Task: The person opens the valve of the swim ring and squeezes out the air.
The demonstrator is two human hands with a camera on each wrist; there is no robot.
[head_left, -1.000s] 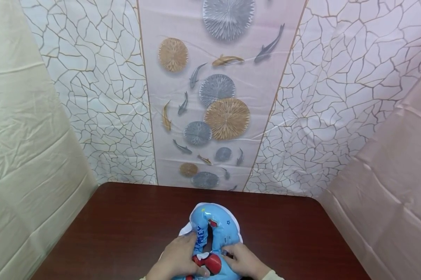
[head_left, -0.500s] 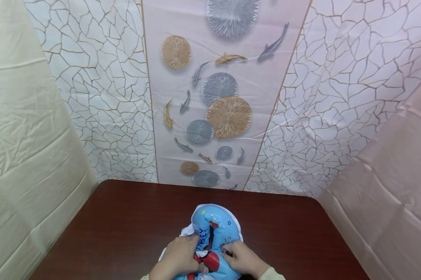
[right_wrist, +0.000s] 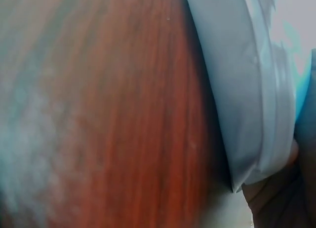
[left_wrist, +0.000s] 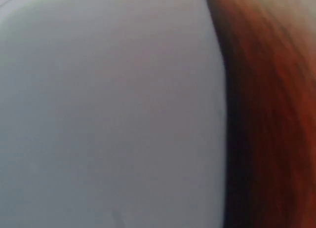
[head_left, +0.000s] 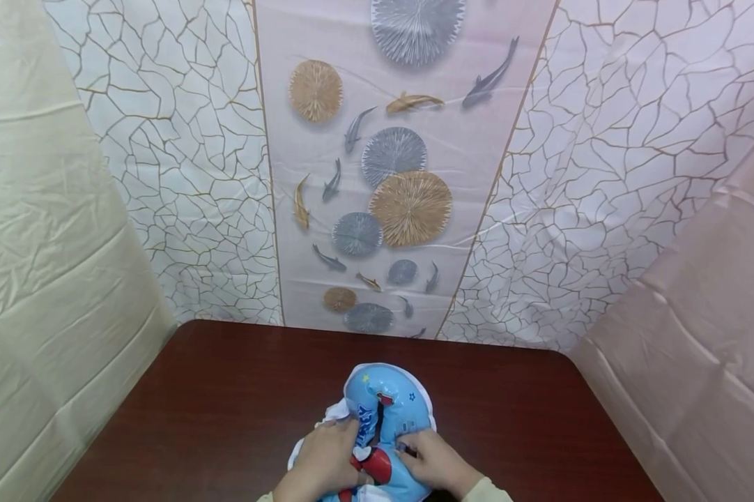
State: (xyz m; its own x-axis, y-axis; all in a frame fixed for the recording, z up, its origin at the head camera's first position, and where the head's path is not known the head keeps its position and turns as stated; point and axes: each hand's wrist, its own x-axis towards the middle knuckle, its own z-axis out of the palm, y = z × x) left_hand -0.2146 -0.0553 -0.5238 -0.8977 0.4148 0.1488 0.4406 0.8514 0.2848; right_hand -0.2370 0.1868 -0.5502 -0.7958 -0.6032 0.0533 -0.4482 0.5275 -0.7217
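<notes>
A blue inflatable swim ring point(head_left: 392, 380) with white edges, a red printed figure and dark blue lettering lies at the front middle in the head view. It looks soft, with a narrow dark slit for its centre hole. My left hand point(head_left: 327, 457) grips its left side, fingers by the lettering and thumb near the red print; the white edge bunches up beside the fingers. At the right side, my right hand point(head_left: 436, 461) holds the ring with curled fingers. The ring's pale underside point(left_wrist: 113, 114) fills most of the left wrist view. In the right wrist view, its white edge point(right_wrist: 237, 90) stands close over the table.
The dark red-brown wooden table point(head_left: 226, 404) spreads around the ring on both sides. Behind it hangs a patterned cloth point(head_left: 383, 160) with fish and round discs. Beige cloth walls point(head_left: 57, 279) flank the table left and right.
The ring's centre slit has narrowed and its left edge is more crumpled. My left hand has shifted slightly right. My right hand stays in about the same place.
</notes>
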